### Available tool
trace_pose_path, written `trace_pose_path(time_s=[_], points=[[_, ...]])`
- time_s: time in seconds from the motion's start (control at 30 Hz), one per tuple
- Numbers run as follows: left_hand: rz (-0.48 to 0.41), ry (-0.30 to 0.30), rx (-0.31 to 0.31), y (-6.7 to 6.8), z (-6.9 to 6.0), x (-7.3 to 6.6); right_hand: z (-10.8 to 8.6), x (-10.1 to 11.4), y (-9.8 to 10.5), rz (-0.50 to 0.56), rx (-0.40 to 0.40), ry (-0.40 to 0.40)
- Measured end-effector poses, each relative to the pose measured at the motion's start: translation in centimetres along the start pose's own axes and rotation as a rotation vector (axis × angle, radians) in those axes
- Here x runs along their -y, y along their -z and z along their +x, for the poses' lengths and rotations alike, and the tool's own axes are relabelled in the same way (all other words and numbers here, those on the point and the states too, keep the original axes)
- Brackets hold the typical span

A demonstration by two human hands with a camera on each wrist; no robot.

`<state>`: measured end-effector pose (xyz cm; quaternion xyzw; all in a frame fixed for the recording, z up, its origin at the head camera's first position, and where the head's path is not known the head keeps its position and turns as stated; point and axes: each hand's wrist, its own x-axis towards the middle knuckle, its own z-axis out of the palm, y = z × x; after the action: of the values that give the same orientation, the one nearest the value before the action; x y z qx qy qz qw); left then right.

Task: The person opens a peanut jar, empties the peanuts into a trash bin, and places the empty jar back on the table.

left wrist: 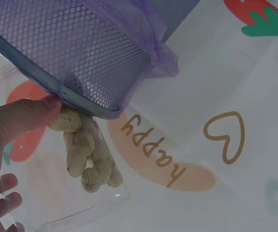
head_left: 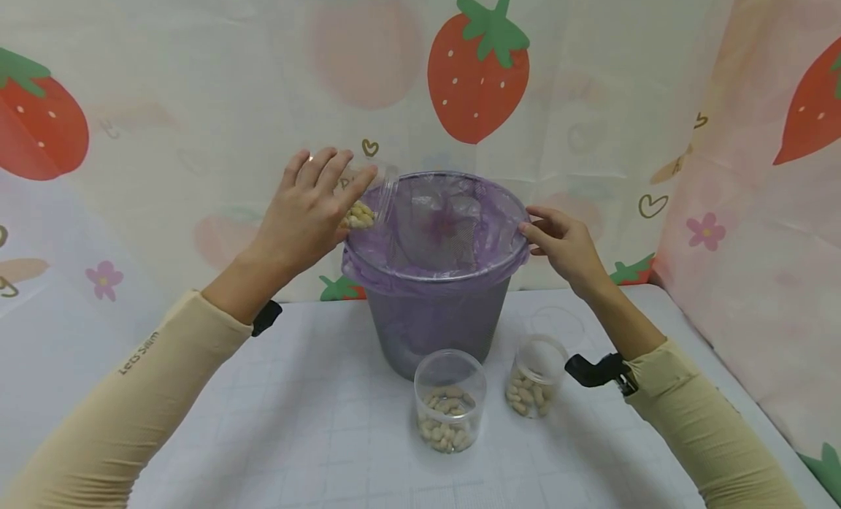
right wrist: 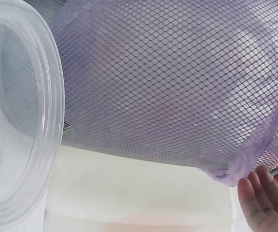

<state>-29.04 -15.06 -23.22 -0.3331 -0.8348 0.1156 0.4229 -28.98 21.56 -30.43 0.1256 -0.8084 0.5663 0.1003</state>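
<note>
My left hand (head_left: 307,211) grips a clear plastic jar (head_left: 389,190) tilted on its side at the left rim of a mesh trash bin (head_left: 430,323). Peanuts (left wrist: 83,150) lie in the tilted jar, just below the bin's rim in the left wrist view. A thin purple trash bag (head_left: 502,220) lines the bin and folds over its rim. On the opposite side, my right hand (head_left: 566,247) holds the bin's lined rim between thumb and fingers. The bin stands upright on the table, and no peanuts can be made out inside it.
In front of the bin stands a clear jar (head_left: 450,370) partly filled with peanuts. A second such jar (head_left: 542,357) is to its right, near my right forearm. A strawberry-printed sheet (head_left: 276,78) hangs close behind the bin. The table (head_left: 315,436) has a white cover.
</note>
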Motion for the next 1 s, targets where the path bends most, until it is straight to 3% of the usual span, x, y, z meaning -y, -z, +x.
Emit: trace_pose_path(time_s=[0.17, 0.37, 0.63, 1.0], points=[[0.022, -0.020, 0.011, 0.05, 0.37, -0.23, 0.06, -0.02, 0.07, 0.017, -0.001, -0.004], [0.052, -0.049, -0.021, -0.31, 0.54, -0.35, -0.02, -0.01, 0.07, 0.022, 0.001, -0.004], [0.040, -0.012, 0.012, -0.20, 0.41, -0.34, 0.06, -0.01, 0.02, 0.023, 0.004, 0.002], [0.030, -0.005, 0.029, -0.05, 0.43, -0.37, 0.03, 0.00, -0.01, 0.014, 0.007, 0.004]])
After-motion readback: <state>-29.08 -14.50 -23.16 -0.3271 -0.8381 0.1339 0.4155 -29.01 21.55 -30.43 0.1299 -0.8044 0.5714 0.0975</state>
